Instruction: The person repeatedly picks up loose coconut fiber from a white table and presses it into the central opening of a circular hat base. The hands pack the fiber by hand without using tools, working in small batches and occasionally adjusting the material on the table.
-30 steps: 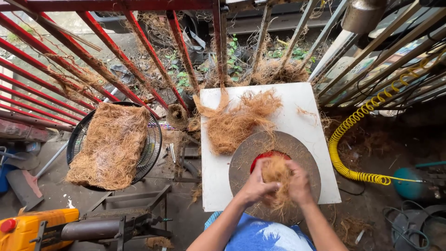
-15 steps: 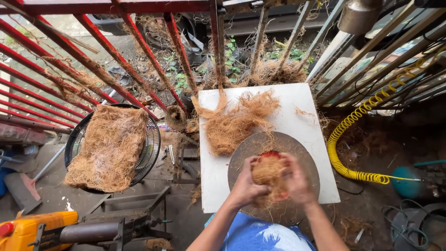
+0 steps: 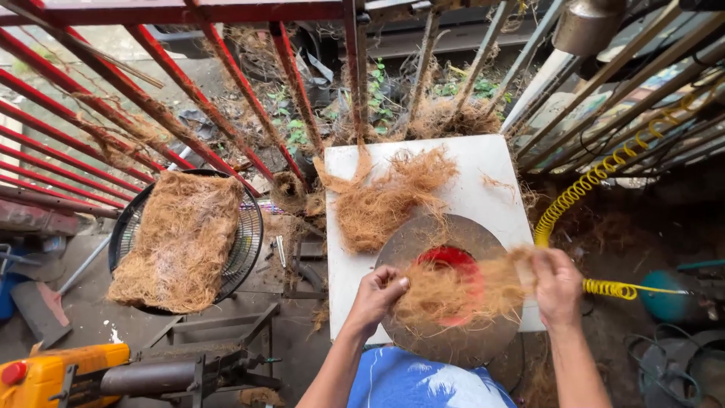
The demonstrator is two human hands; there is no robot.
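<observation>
- Left hand (image 3: 375, 296) pinched shut on the near-left end of the coir fibre tuft (image 3: 453, 291); fingers curled in, thumb on top.
- Right hand (image 3: 557, 285) closed on the far-right end of the same tuft, gripping from above.
- Hands well apart, so the tuft stretched into a thin, wide band rather than a clump; loose strands hanging from the lower edge.
- Tuft held just over the round metal disc (image 3: 423, 242), across its red centre (image 3: 451, 261); whether touching the disc, cannot tell.
- Disc resting on the white board (image 3: 491, 162), near edge overhanging toward the body; flat, hard surface right under the hands.
- Spare fibre pile (image 3: 385, 198) on the board just behind the disc, within easy reach, touching the disc's far rim.
- Matted fibre sheet (image 3: 180, 242) laid flat on a black wire grille (image 3: 249, 234), off to the left, well apart from the hands.
- Yellow coiled hose (image 3: 596, 175) trailing along the right side, near the right hand but not touched.
- Red bars (image 3: 136, 98) fencing in the far side.
</observation>
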